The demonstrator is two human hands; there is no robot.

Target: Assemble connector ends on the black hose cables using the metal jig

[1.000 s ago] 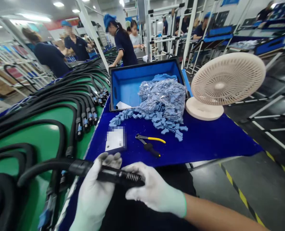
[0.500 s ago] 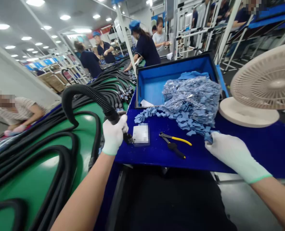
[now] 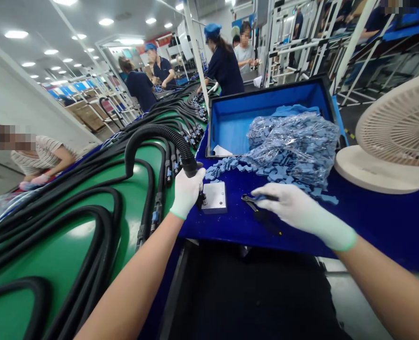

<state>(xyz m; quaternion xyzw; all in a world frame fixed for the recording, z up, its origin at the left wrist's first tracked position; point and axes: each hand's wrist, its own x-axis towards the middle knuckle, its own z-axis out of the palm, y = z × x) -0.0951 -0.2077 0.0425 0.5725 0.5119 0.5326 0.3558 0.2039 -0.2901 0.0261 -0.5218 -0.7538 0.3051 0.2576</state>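
Note:
My left hand (image 3: 188,191), in a white glove, is closed around the end of a black corrugated hose (image 3: 167,134). The hose arches up and away to the left, and its fitting with a spring-like tip (image 3: 204,200) pokes out below my fingers beside a small metal block (image 3: 215,197). My right hand (image 3: 283,203), also gloved, is above the pliers (image 3: 250,202), its fingers pinched together. A bit of a blue plastic piece (image 3: 266,197) shows between them. The hand covers the pliers' yellow handle; the dark handle shows below.
Loose blue plastic pieces (image 3: 227,165) and a clear bag full of them (image 3: 297,146) spill from a blue bin (image 3: 227,125). A beige fan (image 3: 382,170) stands at right. Black hoses (image 3: 99,222) cover the green table (image 3: 71,250) at left. Several people work beyond.
My right hand has moved left from the edge of the blue pieces to above the pliers. My left hand still grips the hose; the view has shifted slightly.

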